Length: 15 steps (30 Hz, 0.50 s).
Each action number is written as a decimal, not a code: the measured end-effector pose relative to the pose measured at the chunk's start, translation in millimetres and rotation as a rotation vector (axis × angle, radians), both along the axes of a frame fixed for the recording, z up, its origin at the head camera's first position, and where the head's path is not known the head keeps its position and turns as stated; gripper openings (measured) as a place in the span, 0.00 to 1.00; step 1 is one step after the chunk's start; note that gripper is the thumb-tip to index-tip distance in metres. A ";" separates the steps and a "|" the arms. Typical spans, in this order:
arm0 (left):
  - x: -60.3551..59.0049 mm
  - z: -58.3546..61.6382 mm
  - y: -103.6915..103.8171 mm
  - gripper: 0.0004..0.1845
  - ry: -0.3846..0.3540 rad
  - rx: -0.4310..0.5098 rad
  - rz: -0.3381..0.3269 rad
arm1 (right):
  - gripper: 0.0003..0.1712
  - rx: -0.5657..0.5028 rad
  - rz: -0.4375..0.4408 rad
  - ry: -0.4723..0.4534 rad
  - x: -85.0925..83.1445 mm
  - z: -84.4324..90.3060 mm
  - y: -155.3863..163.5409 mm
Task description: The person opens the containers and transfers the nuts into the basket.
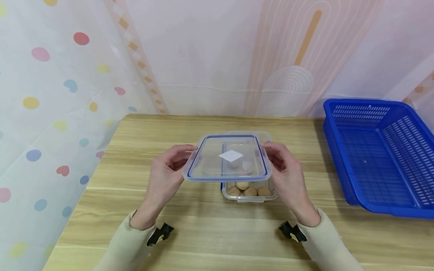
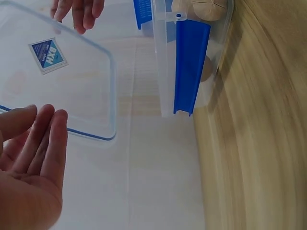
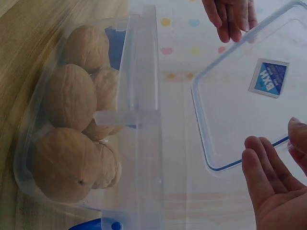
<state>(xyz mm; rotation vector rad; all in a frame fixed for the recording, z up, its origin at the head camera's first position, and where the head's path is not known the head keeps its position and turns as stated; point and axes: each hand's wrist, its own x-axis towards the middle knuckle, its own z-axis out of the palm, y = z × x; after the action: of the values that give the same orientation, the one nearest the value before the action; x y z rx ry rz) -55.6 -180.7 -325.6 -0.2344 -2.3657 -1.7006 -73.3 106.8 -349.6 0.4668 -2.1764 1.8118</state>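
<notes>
**Lid held level above the walnut box**

Both hands hold a clear rectangular plastic lid with a blue seal rim [image 1: 228,158] in the air, directly above a clear plastic storage box [image 1: 249,195] that stands on the pale wood-grain tabletop [image 1: 210,233]. The left hand [image 1: 167,173] grips the lid's left short edge, thumb on top and fingers underneath; the right hand [image 1: 288,171] grasps the opposite edge in the same way. The lid lies roughly flat, and it does not touch the box, which shows a gap below it in both wrist views. A small white-and-blue sticker [image 1: 231,155] sits near the lid's middle.

Inside the box lie several brown walnuts [image 3: 72,139], piled against its near wall. A blue hinged clip [image 2: 191,67] hangs open down the box's side. To the right of the box, well apart, a blue perforated plastic basket [image 1: 376,158] rests on the tabletop.

Judging by this, the step in hand is handling the lid over the box, whether seating it or lifting it away cannot be told. Seating it would call for lining up the corners with the box rim.
</notes>
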 end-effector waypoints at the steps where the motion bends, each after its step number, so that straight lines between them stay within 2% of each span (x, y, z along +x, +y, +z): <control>1: 0.3 -0.3 -1.0 0.14 -0.001 -0.003 -0.007 | 0.18 -0.002 0.007 -0.006 0.2 0.3 0.4; 5: 2.4 -2.7 -6.9 0.20 -0.006 0.058 -0.076 | 0.22 0.004 0.039 -0.023 0.6 1.3 1.7; 9: 4.2 -5.9 -12.7 0.21 -0.028 0.206 -0.169 | 0.25 0.032 0.075 -0.050 0.8 1.4 2.5; 12: 4.3 -7.8 -15.9 0.19 -0.041 0.244 -0.189 | 0.26 0.040 0.114 -0.078 1.1 1.5 2.5; 15: 4.6 -9.3 -19.1 0.17 -0.069 0.241 -0.185 | 0.24 0.033 0.149 -0.109 1.8 1.2 1.9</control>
<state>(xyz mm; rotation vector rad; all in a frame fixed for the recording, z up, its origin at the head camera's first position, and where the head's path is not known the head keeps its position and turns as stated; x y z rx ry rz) -50.9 -199.7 -334.9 -0.3684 -2.2166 -2.0897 -71.5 108.7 -348.4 0.5638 -2.3031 1.9223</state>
